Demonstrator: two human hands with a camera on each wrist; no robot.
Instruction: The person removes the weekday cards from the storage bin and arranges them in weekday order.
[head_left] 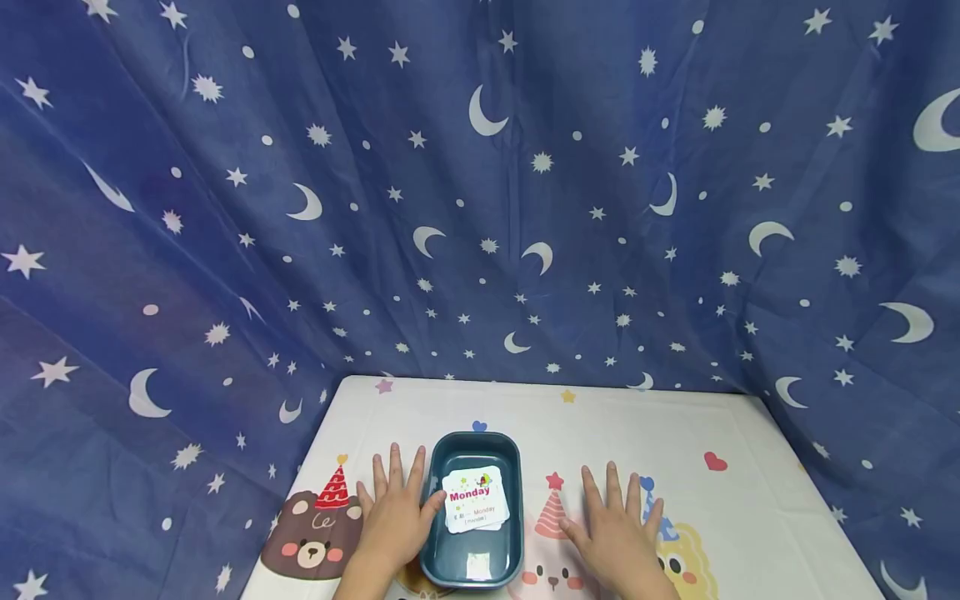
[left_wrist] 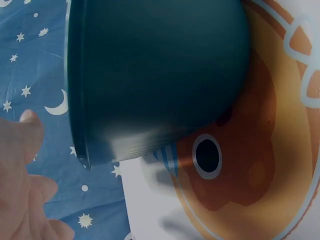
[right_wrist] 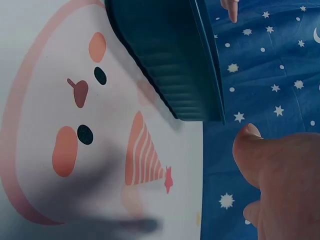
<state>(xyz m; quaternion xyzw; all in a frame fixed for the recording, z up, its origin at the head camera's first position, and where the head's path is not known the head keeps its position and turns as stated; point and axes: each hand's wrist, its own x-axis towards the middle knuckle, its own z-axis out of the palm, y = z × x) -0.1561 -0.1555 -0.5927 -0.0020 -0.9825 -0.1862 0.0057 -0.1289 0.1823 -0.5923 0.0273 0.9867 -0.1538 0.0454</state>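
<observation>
A dark teal rectangular tray [head_left: 480, 571] lies lengthwise on the table. Inside it rests a small stack of white cards [head_left: 476, 500], the top one printed "Monday" in pink. My left hand [head_left: 393, 512] is spread flat just left of the tray, its thumb tip overlapping the rim in the head view. To the right of the tray, my right hand [head_left: 618, 542] has its fingers spread too, apart from the tray and holding nothing. Each wrist view shows the tray's outer wall [left_wrist: 160, 70] with part of that hand beside it.
A white tablecloth [head_left: 645, 425] with cartoon animals, including a brown bear [head_left: 311, 537], covers the table. Behind and along both sides hangs a blue curtain [head_left: 495, 208] with stars and moons. A red printed heart [head_left: 715, 461] marks the cloth at right.
</observation>
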